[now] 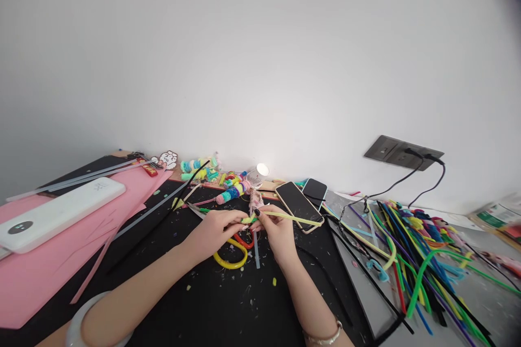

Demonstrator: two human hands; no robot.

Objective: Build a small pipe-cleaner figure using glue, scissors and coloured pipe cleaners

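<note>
A pale yellow pipe cleaner [300,219] is pinched between my two hands at the middle of the desk, with its long end sticking out to the right past my fingers. My left hand [217,232] closes its fingertips on the yellow-green end. Opposite it, my right hand [280,234] grips the same strip between thumb and fingers. How the end is bent is too small to make out. Scissors with yellow and red handles [230,265] lie beneath my left hand. Below the fingers, a translucent stick [256,254] rests on the black mat [195,303].
A lit lamp [260,172] and wound pipe-cleaner pieces [234,193] stand along the wall. Two phones, one a black-screened phone [299,205], lie right of centre. Loose pipe cleaners [427,265] cover the right side. Pink sheets [97,227] and a white power bank [61,214] lie left.
</note>
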